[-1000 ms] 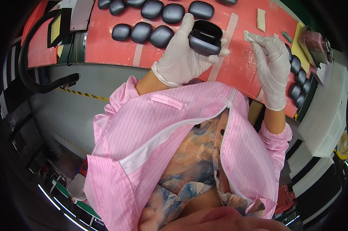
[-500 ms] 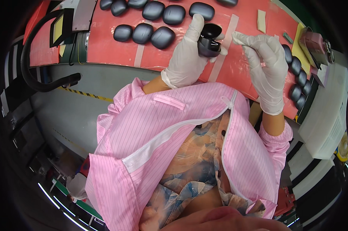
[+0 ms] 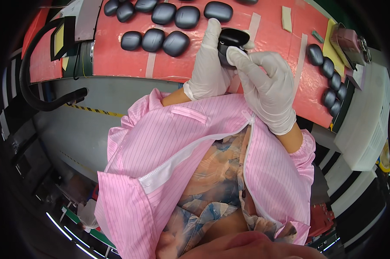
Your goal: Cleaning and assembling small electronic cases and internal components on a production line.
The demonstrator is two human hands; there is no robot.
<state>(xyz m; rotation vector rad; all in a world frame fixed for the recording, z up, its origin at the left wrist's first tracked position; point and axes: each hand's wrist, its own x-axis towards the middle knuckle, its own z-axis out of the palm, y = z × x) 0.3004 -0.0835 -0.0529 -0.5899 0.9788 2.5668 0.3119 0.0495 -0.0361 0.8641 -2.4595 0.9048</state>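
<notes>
My left hand (image 3: 210, 64), in a white glove, holds a dark rounded earbud case (image 3: 233, 39) above the red mat (image 3: 264, 52). My right hand (image 3: 268, 86), also gloved, has come up against the case, and its fingers press a small white piece (image 3: 234, 55) onto the case's front. Whether the lid stands open cannot be told. Both forearms come out of pink striped sleeves.
Several more dark cases (image 3: 160, 26) lie in rows on the mat at the upper left, and a line of them (image 3: 331, 82) runs down the right edge. A black hose (image 3: 35, 86) curves at the left. White boxes (image 3: 363, 121) stand at the right.
My right hand moved left from the mat to the case held in my left hand. The case was turned and drawn closer to me.
</notes>
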